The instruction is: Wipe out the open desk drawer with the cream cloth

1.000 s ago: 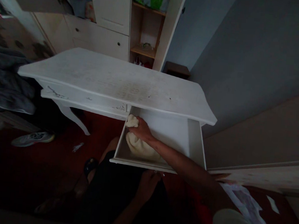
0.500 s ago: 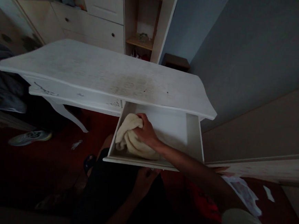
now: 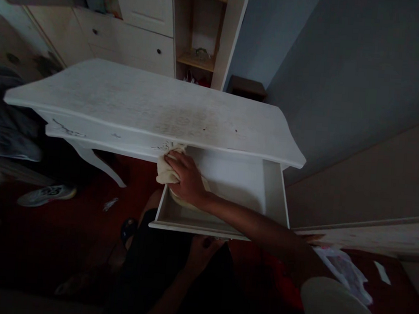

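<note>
My right hand is closed on a cream cloth, pressing it over the top of the left side wall of an open drawer. Part of the cloth hangs down inside the drawer behind my wrist. Below the drawer's front panel, my left hand has its fingers curled up against the panel's lower edge, and their tips are hidden. The drawer is pulled out from a white desk whose top carries dark, smudgy marks.
A white cabinet with open shelves stands behind the desk. A grey wall rises on the right. On the reddish floor lie a sneaker and a plastic bag. Dark clothes are piled at left.
My right hand has moved the cloth from the drawer's bottom up and left onto the side wall's top, near the desk front. The left hand stays beneath the front panel.
</note>
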`<state>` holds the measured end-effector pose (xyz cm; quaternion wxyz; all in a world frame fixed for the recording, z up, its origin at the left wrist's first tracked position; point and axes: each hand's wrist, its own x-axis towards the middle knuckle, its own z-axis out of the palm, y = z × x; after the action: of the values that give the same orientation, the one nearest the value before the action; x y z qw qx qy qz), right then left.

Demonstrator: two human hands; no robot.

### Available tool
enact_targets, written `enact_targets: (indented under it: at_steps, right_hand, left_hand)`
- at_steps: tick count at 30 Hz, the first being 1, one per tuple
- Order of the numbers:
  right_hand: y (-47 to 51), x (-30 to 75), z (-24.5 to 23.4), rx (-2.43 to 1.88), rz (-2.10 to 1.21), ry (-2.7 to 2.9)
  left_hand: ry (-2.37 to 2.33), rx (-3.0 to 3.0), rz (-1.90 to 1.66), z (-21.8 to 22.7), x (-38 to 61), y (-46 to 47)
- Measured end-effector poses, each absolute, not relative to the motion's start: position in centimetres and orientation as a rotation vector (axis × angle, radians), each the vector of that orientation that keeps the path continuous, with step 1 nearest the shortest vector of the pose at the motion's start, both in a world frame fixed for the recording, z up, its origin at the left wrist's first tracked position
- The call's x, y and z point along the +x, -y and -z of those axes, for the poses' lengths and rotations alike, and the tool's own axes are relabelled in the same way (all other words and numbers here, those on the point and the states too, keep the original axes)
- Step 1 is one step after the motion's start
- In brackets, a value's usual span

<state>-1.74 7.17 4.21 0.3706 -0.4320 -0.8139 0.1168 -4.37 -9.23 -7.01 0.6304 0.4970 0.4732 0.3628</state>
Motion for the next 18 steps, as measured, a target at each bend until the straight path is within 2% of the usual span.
enact_targets:
  at_steps: [8, 14, 18]
  right_hand:
    - [-3.4, -1.1, -5.9, -0.426, -0.464, 2.756]
    - [-2.4, 0.5, -6.8, -0.274, -0.547, 2.855]
    - [-1.2, 3.5, -7.6, -0.328, -0.659, 2.872]
  left_hand:
    - [-1.089, 1.169, -0.827, 6.2, -4.5, 9.0]
    - [-1.158, 1.146, -0.818, 7.7, -5.0, 9.4]
    - [-1.203, 1.047, -0.827, 9.6, -5.3, 9.6]
